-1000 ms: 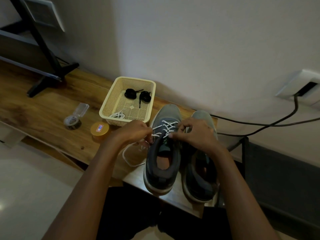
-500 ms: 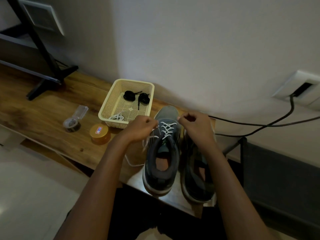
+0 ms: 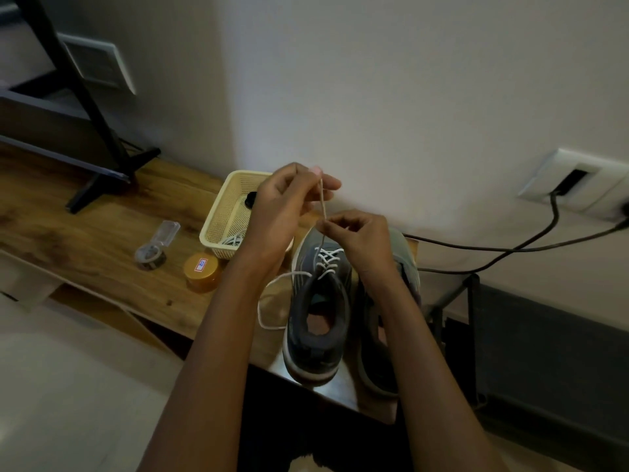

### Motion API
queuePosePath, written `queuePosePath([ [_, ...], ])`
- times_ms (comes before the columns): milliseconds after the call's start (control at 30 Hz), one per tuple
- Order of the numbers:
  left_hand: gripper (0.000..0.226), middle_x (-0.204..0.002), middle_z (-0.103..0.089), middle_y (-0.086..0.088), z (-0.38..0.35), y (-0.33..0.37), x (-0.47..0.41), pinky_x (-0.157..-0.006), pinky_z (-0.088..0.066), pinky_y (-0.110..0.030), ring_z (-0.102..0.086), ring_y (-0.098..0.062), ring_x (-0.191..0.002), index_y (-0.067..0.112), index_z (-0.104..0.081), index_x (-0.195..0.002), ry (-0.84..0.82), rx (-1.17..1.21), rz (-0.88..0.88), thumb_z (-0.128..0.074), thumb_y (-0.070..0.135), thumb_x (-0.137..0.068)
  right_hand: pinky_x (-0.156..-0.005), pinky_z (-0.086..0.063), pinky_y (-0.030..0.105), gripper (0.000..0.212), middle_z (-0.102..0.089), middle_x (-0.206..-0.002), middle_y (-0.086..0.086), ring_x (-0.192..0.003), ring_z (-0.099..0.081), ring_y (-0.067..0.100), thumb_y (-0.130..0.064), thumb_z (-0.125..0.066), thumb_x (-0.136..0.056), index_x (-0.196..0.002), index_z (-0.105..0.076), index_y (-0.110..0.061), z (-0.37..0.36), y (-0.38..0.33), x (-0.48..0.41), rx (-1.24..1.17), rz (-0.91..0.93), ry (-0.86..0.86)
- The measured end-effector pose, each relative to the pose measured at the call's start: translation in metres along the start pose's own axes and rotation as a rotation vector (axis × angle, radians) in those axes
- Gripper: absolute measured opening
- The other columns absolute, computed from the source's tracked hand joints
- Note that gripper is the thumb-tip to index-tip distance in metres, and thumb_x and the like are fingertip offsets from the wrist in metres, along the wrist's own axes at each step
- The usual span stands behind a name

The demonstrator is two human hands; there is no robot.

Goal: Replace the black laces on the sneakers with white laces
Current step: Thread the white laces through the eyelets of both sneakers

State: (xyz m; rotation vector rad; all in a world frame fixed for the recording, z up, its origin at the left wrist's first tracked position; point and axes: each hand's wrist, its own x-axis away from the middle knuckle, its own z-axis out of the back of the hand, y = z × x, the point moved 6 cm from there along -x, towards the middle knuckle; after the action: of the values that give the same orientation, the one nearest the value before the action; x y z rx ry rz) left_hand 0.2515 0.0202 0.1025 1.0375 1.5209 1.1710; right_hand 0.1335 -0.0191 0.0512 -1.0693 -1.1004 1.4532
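While left grip (image 3: pixel 286 206) pinches white lace (image 3: pixel 322 203) high, right grip (image 3: pixel 360 237) pinches it above sneaker (image 3: pixel 301 335).

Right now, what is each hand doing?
Left hand: pinches the white lace, higher up.
Right hand: pinches the same lace, lower down.

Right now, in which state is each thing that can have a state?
left hand, raised, pinching white lace
right hand, pinching the same lace lower
white lace, taut between the hands, other end slack
left sneaker, upright, partly laced
right sneaker, lacing hidden
basket, holds black lace, spare white lace
cable, plugged in
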Motion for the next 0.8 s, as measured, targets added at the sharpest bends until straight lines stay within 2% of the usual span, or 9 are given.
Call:
queuePosePath([
  [67, 0.030, -0.077, -0.069, 0.002, 0.002, 0.013, 0.003, -0.087, -0.050, -0.037, -0.063, -0.016, -0.084, 0.026, -0.068, -0.061, -0.010, 0.143, -0.033, -0.053, 0.023, -0.087, -0.081, -0.052, 0.043, 0.023, -0.063, -0.059, -0.016, -0.067, -0.060, 0.015, -0.010, -0.075, -0.077, -0.062, -0.067, -0.026, 0.002, 0.010, -0.001, 0.139, -0.004, 0.018],
  [133, 0.029, -0.071, -0.066, 0.003, 0.004, 0.024, 0.006, -0.084, -0.052, -0.033, -0.062, -0.012, -0.076, 0.024, -0.069, -0.062, -0.014, 0.255, -0.068, -0.054, 0.020, -0.087, -0.087, -0.047, 0.055, 0.035, -0.061, -0.053, -0.023, -0.070, -0.064, 0.016, -0.013, -0.074, -0.077, -0.053, -0.063, -0.035, 0.002, 0.018, 0.000, 0.283, 0.008, 0.033],
  [267, 0.017, -0.084, -0.073, 0.000, 0.011, 0.031, 0.008, -0.083, -0.054, -0.029, -0.067, -0.012, -0.081, 0.013, -0.067, -0.088, 0.041, 0.186, -0.115, -0.053, 0.003, -0.092, -0.083, -0.051, 0.051, 0.019, -0.064, -0.063, -0.014, -0.071, -0.066, 0.016, -0.012, -0.072, -0.079, -0.066, -0.070, -0.025, -0.001, 0.021, 0.001, 0.312, -0.006, 0.018],
  [333, 0.018, -0.089, -0.074, -0.002, 0.013, 0.027, 0.008, -0.083, -0.054, -0.028, -0.069, -0.014, -0.084, 0.011, -0.066, -0.094, 0.070, 0.169, -0.113, -0.055, -0.002, -0.090, -0.085, -0.050, 0.051, 0.011, -0.065, -0.065, -0.013, -0.073, -0.067, 0.017, -0.014, -0.072, -0.080, -0.071, -0.073, -0.021, -0.004, 0.021, 0.001, 0.333, -0.007, 0.000],
  [433, 0.019, -0.091, -0.075, -0.005, 0.016, 0.024, 0.007, -0.079, -0.055, -0.027, -0.070, -0.016, -0.084, 0.012, -0.061, -0.102, 0.119, 0.193, -0.120, -0.057, -0.001, -0.089, -0.085, -0.049, 0.052, 0.007, -0.064, -0.067, -0.012, -0.074, -0.066, 0.017, -0.014, -0.071, -0.080, -0.074, -0.074, -0.017, -0.005, 0.019, 0.002, 0.356, 0.019, -0.010],
  [500, 0.024, -0.090, -0.075, -0.006, 0.018, 0.029, 0.007, -0.077, -0.055, -0.027, -0.071, -0.015, -0.083, 0.013, -0.058, -0.110, 0.170, 0.231, -0.157, -0.058, 0.000, -0.089, -0.081, -0.053, 0.044, 0.007, -0.066, -0.072, -0.005, -0.075, -0.065, 0.017, -0.007, -0.070, -0.080, -0.078, -0.073, -0.013, -0.005, 0.015, 0.004, 0.294, 0.038, -0.029],
  [600, 0.015, -0.087, -0.074, -0.004, 0.033, 0.046, 0.010, -0.073, -0.054, -0.024, -0.071, -0.015, -0.079, 0.006, -0.062, -0.102, 0.362, 0.328, -0.278, -0.059, -0.001, -0.089, -0.069, -0.053, 0.028, 0.025, -0.064, -0.070, -0.002, -0.067, -0.061, 0.010, 0.002, -0.068, -0.079, -0.072, -0.062, -0.022, -0.002, 0.012, 0.006, 0.123, 0.022, -0.014],
  [667, 0.010, -0.085, -0.075, -0.002, 0.044, 0.053, 0.014, -0.072, -0.054, -0.024, -0.071, -0.015, -0.078, 0.007, -0.063, -0.096, 0.445, 0.302, -0.333, -0.059, 0.000, -0.089, -0.060, -0.048, 0.020, 0.033, -0.060, -0.065, -0.007, -0.060, -0.056, 0.003, 0.001, -0.067, -0.079, -0.065, -0.055, -0.026, 0.004, 0.014, 0.007, 0.152, 0.016, 0.044],
  [800, 0.012, -0.088, -0.074, 0.002, 0.044, 0.034, 0.019, -0.071, -0.055, -0.023, -0.071, -0.013, -0.079, 0.018, -0.061, -0.092, 0.373, 0.048, -0.231, -0.062, 0.006, -0.089, -0.070, -0.049, 0.037, 0.027, -0.058, -0.066, -0.007, -0.068, -0.057, 0.015, -0.007, -0.066, -0.079, -0.065, -0.052, -0.025, 0.012, 0.019, 0.016, 0.303, 0.014, 0.077],
])
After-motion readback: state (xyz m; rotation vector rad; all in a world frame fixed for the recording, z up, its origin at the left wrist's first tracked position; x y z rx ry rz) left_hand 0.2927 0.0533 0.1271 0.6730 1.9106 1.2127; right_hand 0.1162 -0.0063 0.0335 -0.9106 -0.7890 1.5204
